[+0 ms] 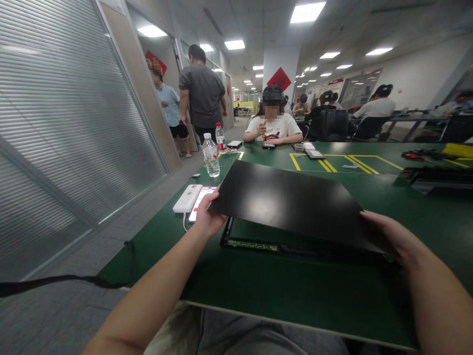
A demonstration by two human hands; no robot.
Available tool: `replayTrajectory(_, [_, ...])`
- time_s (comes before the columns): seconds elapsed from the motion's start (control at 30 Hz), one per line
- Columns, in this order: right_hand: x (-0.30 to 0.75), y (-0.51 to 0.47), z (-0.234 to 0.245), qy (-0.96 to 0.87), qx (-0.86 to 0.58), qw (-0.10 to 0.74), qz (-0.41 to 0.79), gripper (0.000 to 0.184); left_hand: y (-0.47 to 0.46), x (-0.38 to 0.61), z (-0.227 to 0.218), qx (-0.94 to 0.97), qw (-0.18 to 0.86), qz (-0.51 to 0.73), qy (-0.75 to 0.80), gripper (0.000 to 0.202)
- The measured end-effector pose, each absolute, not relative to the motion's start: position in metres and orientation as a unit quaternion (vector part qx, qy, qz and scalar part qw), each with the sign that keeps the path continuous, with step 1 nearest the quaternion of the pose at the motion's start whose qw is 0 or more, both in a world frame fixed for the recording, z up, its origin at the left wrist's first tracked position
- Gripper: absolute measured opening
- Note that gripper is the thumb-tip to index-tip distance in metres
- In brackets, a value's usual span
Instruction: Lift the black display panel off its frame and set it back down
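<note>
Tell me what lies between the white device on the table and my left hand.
In the head view, a phone with a lit screen lies between the white device and your left hand, which hides part of the phone.

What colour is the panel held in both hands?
The panel is black, showing best in the head view.

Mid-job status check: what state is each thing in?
Thin black rectangular panel: held up, tilted
Left hand: gripping panel's left end
Right hand: gripping panel's right end
Black frame beneath: flat, partly hidden, green circuit strip exposed
White-capped clear plastic bottle: upright, closed
Red-capped plastic bottle: upright, closed
Flat rectangular phone: lying, screen lit
White rectangular ceiling lights: on
</note>
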State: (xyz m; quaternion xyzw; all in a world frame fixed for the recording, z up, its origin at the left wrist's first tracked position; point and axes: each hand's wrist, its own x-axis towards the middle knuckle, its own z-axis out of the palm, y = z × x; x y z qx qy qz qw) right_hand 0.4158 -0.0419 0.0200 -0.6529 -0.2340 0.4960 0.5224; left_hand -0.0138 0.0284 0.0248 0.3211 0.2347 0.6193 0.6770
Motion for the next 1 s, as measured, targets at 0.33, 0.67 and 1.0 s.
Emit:
replayTrajectory(0.33, [0.425,-0.029,0.003,-0.276,-0.676,0.538,0.420,0.024,0.024,-0.012,0.031,0.408,0.633,0.618,0.225,0.070])
replayTrajectory(0.67, [0.423,-0.033,0.012,-0.244,-0.688,0.561,0.391,0.030,0.023,-0.008,0.024,0.411,0.642,0.601,0.243,0.071])
replayTrajectory(1.0, [0.433,-0.028,0.004,-0.238,-0.673,0.592,0.374,0.030,0.022,-0.005,0.019,0.420,0.656,0.577,0.244,0.077])
